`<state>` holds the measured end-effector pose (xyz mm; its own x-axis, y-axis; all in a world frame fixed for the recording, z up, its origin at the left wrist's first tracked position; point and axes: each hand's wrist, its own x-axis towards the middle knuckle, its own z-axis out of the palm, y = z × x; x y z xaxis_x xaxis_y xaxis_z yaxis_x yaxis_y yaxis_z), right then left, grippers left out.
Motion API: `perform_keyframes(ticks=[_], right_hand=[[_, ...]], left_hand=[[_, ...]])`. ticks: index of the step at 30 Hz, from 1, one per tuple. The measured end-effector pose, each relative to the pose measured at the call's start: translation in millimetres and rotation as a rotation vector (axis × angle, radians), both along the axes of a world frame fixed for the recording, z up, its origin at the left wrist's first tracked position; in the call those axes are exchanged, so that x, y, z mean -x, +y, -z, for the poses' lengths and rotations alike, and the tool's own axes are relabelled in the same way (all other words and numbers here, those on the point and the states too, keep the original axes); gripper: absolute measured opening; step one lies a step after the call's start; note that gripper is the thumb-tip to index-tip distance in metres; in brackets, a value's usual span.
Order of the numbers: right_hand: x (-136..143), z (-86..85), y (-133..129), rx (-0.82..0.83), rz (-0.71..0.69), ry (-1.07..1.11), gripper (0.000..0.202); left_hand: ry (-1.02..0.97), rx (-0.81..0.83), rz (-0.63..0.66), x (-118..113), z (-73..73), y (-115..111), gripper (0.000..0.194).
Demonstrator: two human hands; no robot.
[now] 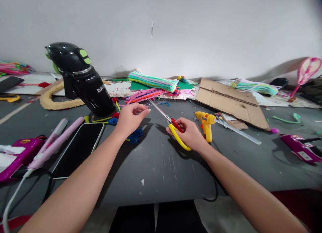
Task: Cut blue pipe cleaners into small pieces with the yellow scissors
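In my right hand (190,134) is a pair of scissors (179,135) with yellow and red handles. Its metal blades point up and left toward a pile of pink and orange pipe cleaners (147,95). My left hand (130,120) hovers to the left of the blades, thumb and fingertips drawn together in a pinch. Whatever may be between those fingertips is too small to make out. Below and behind that hand lie dark blue fuzzy pieces (135,135), and red, yellow and blue pipe-cleaner pieces (113,120) lie by its wrist.
A black flask (89,87), a phone (79,149) and a pink hair-straightener-like tool (56,142) stand or lie to the left. Rightward are a yellow glue gun (206,124), a clear glue stick (241,133) and cardboard (231,103). Green and lilac pipe cleaners (153,81) lie behind.
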<state>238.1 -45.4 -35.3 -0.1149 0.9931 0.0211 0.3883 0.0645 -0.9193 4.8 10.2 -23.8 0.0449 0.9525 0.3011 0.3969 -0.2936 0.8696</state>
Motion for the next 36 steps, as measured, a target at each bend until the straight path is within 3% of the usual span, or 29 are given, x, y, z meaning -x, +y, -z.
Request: perform_keyframes(ticks=[7, 14, 23, 27, 29, 30, 33, 35, 36], right_hand=[[10.2, -12.0, 0.6, 0.178, 0.003, 0.327, 0.046], [13.0, -21.4, -3.9, 0.168, -0.031, 0.396, 0.043], [9.7, -18.6, -0.9, 0.130, 0.048, 0.392, 0.046], [6.8, -20.9, 0.1, 0.157, 0.050, 0.391, 0.044], [6.2, -22.0, 0.0, 0.163, 0.042, 0.398, 0.042], [6.2, -22.3, -0.2, 0.164, 0.042, 0.402, 0.041], [7.0, -22.5, -0.7, 0.163, 0.053, 0.419, 0.041], [7.8, -22.2, -0.9, 0.169, 0.057, 0.414, 0.042], [8.2, -21.8, -1.0, 0.172, 0.059, 0.407, 0.043]], left_hand=[[-0.107, 0.026, 0.229, -18.4, -8.7, -15.4, 0.024], [-0.004, -0.026, 0.311, -31.3, -6.9, -24.8, 0.019], [0.069, 0.034, 0.319, -30.3, -13.4, -24.6, 0.023], [0.102, 0.053, 0.178, -16.0, -6.9, -13.4, 0.039], [0.117, -0.004, 0.130, -10.1, -1.5, -8.6, 0.030], [0.110, -0.017, 0.144, -8.5, 0.3, -7.6, 0.025], [0.088, 0.040, 0.318, -10.7, -1.5, -12.2, 0.053], [0.115, 0.089, 0.423, -16.9, -7.7, -19.1, 0.041], [0.135, 0.085, 0.415, -20.5, -11.1, -22.7, 0.036]])
